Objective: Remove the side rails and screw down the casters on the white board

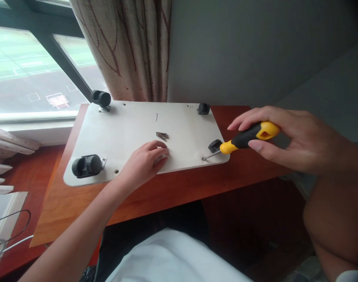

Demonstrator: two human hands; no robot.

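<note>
My right hand (302,137) is closed around the handle of a yellow-and-black screwdriver (246,137). Its metal shaft slants down left, and the tip meets a screw (203,158) at the front right corner of a white board (131,129). Beside the shaft is a small black caster (215,146). My left hand (148,158) rests on the board near its front edge, fingers loosely curled with a gap to the thumb; I see nothing in it. Several loose screws (162,135) lie in a small pile just beyond its fingers.
Black casters stand at the board's other corners: back left (100,100), front left (87,166) and back right (203,109). The board lies on a reddish wooden table (167,192). Behind are a curtain (137,51), a window (34,74) and a grey wall (240,51). Cables (17,243) are at lower left.
</note>
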